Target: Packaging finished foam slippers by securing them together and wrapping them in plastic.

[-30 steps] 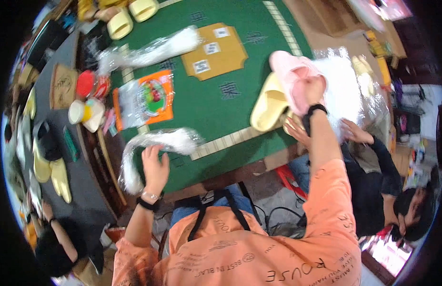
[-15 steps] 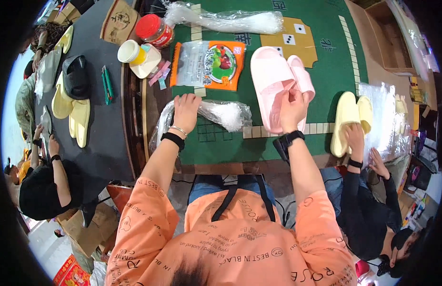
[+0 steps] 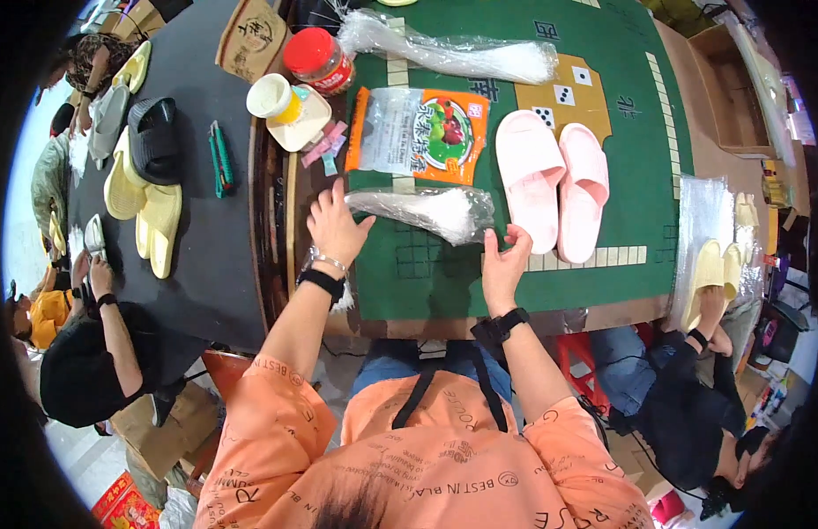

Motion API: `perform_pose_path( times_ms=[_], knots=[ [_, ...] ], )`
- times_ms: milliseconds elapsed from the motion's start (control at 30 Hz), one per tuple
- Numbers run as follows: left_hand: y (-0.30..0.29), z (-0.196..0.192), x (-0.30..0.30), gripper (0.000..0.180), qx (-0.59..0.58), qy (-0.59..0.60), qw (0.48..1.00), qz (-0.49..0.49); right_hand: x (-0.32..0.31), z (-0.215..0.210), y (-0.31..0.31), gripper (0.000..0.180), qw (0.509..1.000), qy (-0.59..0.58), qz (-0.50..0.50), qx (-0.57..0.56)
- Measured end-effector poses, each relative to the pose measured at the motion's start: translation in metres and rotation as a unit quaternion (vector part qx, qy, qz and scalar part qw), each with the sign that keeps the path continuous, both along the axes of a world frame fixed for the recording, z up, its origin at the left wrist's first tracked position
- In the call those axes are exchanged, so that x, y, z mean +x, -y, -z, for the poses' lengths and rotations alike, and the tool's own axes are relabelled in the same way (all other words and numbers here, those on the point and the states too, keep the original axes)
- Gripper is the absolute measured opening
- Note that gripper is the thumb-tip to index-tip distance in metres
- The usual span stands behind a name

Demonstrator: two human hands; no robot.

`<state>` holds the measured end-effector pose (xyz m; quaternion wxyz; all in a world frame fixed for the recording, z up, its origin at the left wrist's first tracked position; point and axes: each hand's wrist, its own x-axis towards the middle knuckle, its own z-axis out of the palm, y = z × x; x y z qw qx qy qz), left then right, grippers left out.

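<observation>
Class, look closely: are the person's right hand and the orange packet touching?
Apart. The head view shows the right hand below the orange packet, with green mat and the end of the clear-wrapped bundle visible between them.

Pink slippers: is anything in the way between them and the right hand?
Nothing visible stands between the right hand and the pink slippers: they lie just beside it on the green tabletop. The clear bag of white strands lies to the hand's left, out of that gap.
</observation>
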<state>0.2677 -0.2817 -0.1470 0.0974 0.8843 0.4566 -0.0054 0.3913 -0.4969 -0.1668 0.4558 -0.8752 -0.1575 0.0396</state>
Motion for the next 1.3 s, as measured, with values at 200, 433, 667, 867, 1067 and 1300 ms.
perform_pose_path(
  times_ms=[200,433,667,867,1067,1300],
  knots=[
    [-0.022,0.031,-0.046,0.030,-0.082,0.010,0.996,0.019,-0.056,0.004,-0.032,0.021,0.733,-0.644,0.089,0.198],
    [-0.038,0.045,-0.051,0.037,-0.096,0.062,0.956,0.270,-0.063,0.018,-0.143,0.044,0.691,-0.650,0.131,0.287],
    [-0.003,0.002,-0.067,0.063,-0.185,0.012,0.972,0.143,-0.047,0.039,-0.144,0.013,0.595,-0.517,0.381,0.484],
    [-0.012,0.007,-0.069,0.034,-0.107,-0.070,0.975,0.182,-0.039,0.039,-0.123,0.024,0.620,-0.461,0.425,0.471],
    [-0.030,0.023,-0.071,0.029,-0.136,-0.028,0.975,0.172,-0.018,0.018,-0.064,0.038,0.818,-0.527,-0.070,0.219],
    [-0.024,-0.009,-0.059,0.053,-0.021,0.000,0.988,0.155,0.012,-0.013,0.041,0.013,0.984,-0.166,0.041,-0.043]
  ],
)
